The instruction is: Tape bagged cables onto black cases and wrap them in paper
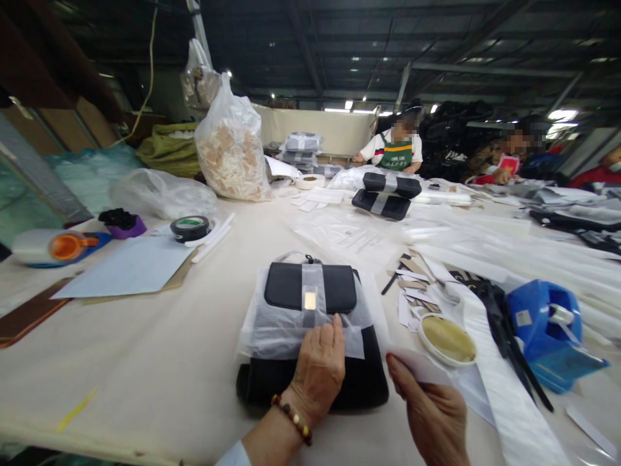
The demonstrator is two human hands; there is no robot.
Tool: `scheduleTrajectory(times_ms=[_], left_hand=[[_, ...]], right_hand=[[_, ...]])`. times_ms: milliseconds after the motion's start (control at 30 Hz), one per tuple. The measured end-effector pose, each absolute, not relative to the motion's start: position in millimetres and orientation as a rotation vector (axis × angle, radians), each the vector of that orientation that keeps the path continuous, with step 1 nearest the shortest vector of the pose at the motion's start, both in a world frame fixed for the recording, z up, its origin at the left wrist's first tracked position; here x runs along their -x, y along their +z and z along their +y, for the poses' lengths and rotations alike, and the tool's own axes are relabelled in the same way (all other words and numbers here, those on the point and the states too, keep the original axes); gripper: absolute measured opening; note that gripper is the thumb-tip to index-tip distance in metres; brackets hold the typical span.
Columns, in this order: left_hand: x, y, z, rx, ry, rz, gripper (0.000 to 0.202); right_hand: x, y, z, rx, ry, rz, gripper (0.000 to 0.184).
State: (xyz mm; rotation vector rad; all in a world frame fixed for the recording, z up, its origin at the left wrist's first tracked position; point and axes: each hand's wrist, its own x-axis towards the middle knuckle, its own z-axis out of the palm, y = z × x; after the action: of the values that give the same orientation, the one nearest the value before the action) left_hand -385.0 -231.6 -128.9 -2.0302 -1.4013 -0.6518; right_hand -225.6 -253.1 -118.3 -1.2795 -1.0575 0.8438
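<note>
A black flap bag (369, 369) lies flat in front of me, with white tissue paper (276, 333) over its upper part. A strip of tissue runs down the flap past a gold-coloured square clasp (310, 299). My left hand (320, 362), with a beaded bracelet at the wrist, rests on the tissue below the clasp. Its index finger is stretched toward the flap's lower edge; the other fingers are bent and the thumb is hidden. To the right of the bag, my right hand (431, 414) pinches a thin white sheet of paper (420, 367) between thumb and fingers.
At right are a round tub of yellowish paste (447, 338), paper scraps (412, 294), black straps (509, 336) and a blue tape dispenser (543, 323). Black tape (190, 228) sits on pale sheets (130, 262) at left. Wrapped black bags (383, 194) lie farther back. Two co-workers stand across.
</note>
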Motion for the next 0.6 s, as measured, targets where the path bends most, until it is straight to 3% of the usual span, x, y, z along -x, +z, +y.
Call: scheduleTrajectory(times_ms=[200,367,600], left_hand=[[380.5,-130.4,-231.3,2.05,-0.784,-1.394,0.034],[381.1,-132.1,-235.6,2.098,-0.908,-1.427,0.034],[391.6,-138.0,-245.3,2.216,-1.044,-1.377,0.036]], right_hand=[[240.5,-113.1,-247.4,1.199,0.712,-1.316,0.014],[228.0,-105.3,-253.6,1.186,0.411,-1.6,0.009],[229.4,-117.8,-255.4,1.001,0.254,-1.894,0.032]])
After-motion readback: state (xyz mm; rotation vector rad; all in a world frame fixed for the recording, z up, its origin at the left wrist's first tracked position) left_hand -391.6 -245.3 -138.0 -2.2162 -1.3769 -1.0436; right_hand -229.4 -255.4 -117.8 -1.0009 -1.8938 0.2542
